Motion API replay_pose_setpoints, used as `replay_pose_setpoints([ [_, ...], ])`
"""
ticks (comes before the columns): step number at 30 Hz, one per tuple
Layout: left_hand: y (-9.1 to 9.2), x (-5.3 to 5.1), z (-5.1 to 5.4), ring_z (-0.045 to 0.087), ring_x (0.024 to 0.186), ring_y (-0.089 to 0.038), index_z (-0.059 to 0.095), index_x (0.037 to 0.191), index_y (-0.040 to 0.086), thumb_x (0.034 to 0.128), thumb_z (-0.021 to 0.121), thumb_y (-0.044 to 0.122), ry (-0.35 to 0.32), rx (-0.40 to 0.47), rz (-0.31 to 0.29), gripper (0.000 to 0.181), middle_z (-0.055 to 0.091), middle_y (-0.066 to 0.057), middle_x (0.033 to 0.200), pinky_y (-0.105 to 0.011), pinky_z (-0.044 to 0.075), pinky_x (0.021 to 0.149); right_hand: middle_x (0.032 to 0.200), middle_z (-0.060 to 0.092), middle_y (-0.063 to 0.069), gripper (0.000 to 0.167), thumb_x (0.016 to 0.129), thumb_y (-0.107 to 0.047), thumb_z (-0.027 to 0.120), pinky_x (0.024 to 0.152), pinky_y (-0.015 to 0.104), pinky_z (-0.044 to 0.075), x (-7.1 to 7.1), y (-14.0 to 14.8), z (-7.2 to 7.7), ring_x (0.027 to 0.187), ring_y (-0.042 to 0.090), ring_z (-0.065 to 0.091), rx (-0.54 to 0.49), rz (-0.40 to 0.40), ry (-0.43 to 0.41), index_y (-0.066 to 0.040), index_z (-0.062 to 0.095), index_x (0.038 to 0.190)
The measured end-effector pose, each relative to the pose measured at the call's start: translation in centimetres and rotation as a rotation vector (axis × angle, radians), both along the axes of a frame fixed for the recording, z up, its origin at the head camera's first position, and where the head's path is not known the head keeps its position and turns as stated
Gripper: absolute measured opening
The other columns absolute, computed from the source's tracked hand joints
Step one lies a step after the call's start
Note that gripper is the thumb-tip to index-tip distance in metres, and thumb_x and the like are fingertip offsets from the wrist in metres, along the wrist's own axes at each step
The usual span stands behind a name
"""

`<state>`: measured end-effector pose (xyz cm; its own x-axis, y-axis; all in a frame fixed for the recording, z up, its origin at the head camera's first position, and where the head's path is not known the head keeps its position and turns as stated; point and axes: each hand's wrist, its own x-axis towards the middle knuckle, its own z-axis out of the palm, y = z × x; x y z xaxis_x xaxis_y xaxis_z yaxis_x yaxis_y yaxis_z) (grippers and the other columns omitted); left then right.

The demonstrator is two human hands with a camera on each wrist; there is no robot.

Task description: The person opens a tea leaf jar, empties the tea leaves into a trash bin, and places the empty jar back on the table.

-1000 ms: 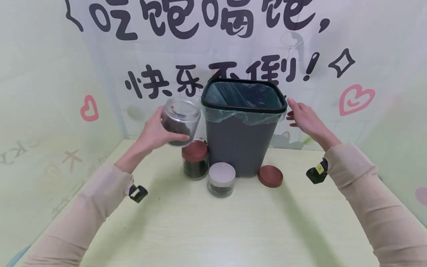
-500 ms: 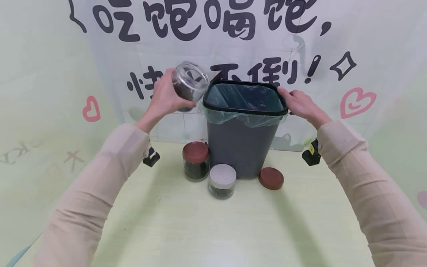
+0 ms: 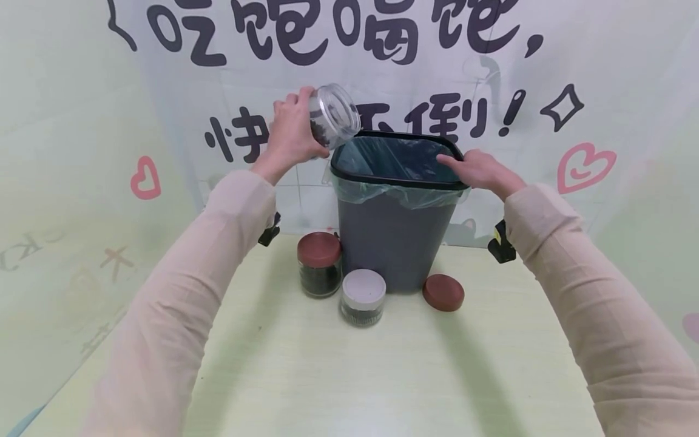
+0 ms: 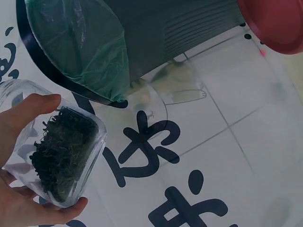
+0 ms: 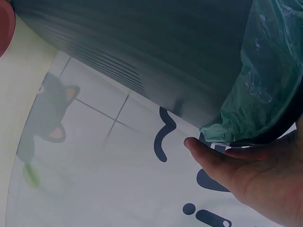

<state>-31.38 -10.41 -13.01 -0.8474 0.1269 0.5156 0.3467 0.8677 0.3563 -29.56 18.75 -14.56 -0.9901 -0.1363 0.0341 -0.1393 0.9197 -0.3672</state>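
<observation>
A white backdrop (image 3: 382, 76) printed with large dark lettering and hearts rises behind a pale table (image 3: 349, 370). On the table, against the backdrop, a grey bin (image 3: 393, 237) stands upright, black-rimmed, its green translucent liner (image 3: 377, 195) folded over the rim. Pale sleeves (image 3: 592, 297) cover both arms. The left hand (image 3: 292, 130) grips a clear open jar (image 3: 334, 118), its thumb on one side and its fingers spread round the other. This jar is raised and tilted at the bin's left rim, its mouth facing the bin opening; the left wrist view shows dark, shredded leafy matter (image 4: 66, 153) inside. The right hand (image 3: 483, 170) holds the bin's right rim: one digit extends over the opening, while other fingers lie outside and below the rim, fairly straight; firmness of hold cannot be told. A red-lidded jar (image 3: 320, 267) with dark contents stands upright just beside the bin's left side. A smaller white-lidded jar (image 3: 363, 297), also upright with dark contents, stands in front of the bin. A loose red lid (image 3: 443, 292) lies on the table near the bin's right front corner. A small black device (image 3: 501, 241) shows at each cuff.
</observation>
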Motion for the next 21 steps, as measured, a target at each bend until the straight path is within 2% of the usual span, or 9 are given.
replay_pose_setpoints([
  [3,0.4,-0.3,0.0,0.028,0.119,-0.037,0.024,0.137,0.010,0.0631,0.078,0.013,0.010,-0.054,0.004,0.091,0.034,-0.020,0.133,-0.054,0.038,0.088,0.068,0.034,0.008,0.052,0.092,-0.048,0.030,0.067,0.035,0.033,-0.1,-0.1,-0.1,0.072,0.028,0.044,0.009,0.000,-0.015,-0.002,0.038,0.070],
  [7,0.7,-0.6,0.3,0.028,0.119,-0.038,0.025,0.136,0.011,0.0623,0.078,0.012,0.028,-0.113,0.015,0.091,0.034,-0.019,0.134,-0.056,0.038,0.086,0.072,0.036,0.011,0.051,0.093,-0.047,0.029,0.070,0.037,0.034,-0.3,-0.4,-0.1,0.079,0.030,0.045,0.015,-0.005,-0.020,-0.001,0.039,0.072],
  [11,1.1,-0.9,0.4,0.028,0.119,-0.039,0.024,0.136,0.011,0.0621,0.077,0.011,0.047,-0.180,0.019,0.090,0.033,-0.020,0.134,-0.056,0.037,0.086,0.090,0.046,0.024,0.052,0.094,-0.037,0.031,0.080,0.043,0.037,-0.6,-0.6,-0.2,0.089,0.036,0.046,0.030,-0.006,-0.016,0.011,0.048,0.090],
  [13,1.3,-0.9,0.5,0.029,0.119,-0.039,0.025,0.136,0.011,0.0625,0.076,0.011,0.065,-0.205,0.016,0.090,0.033,-0.020,0.133,-0.057,0.037,0.086,0.100,0.046,0.027,0.046,0.093,-0.028,0.031,0.080,0.042,0.038,-0.7,-0.6,-0.3,0.091,0.036,0.046,0.016,-0.008,-0.020,0.015,0.047,0.099],
  [14,1.3,-1.0,0.5,0.029,0.119,-0.039,0.025,0.136,0.011,0.0626,0.076,0.011,0.075,-0.215,0.015,0.089,0.033,-0.020,0.133,-0.057,0.037,0.086,0.103,0.046,0.027,0.043,0.092,-0.023,0.030,0.078,0.041,0.039,-0.7,-0.6,-0.4,0.091,0.036,0.046,0.007,-0.010,-0.022,0.015,0.046,0.103],
  [17,1.6,-1.1,0.7,0.029,0.119,-0.038,0.027,0.135,0.012,0.0622,0.077,0.011,0.107,-0.245,0.014,0.089,0.034,-0.019,0.133,-0.056,0.037,0.086,0.099,0.044,0.024,0.034,0.089,-0.013,0.027,0.066,0.032,0.039,-0.6,-0.7,-0.4,0.084,0.032,0.046,-0.043,-0.025,-0.041,0.013,0.044,0.100],
  [21,2.2,-1.3,0.9,0.027,0.121,-0.037,0.028,0.135,0.012,0.0618,0.077,0.008,0.134,-0.315,0.014,0.088,0.035,-0.018,0.133,-0.056,0.035,0.088,0.095,0.041,0.019,0.029,0.088,-0.010,0.026,0.058,0.026,0.036,-0.6,-0.7,-0.3,0.078,0.028,0.045,-0.082,-0.049,-0.063,0.011,0.043,0.098],
])
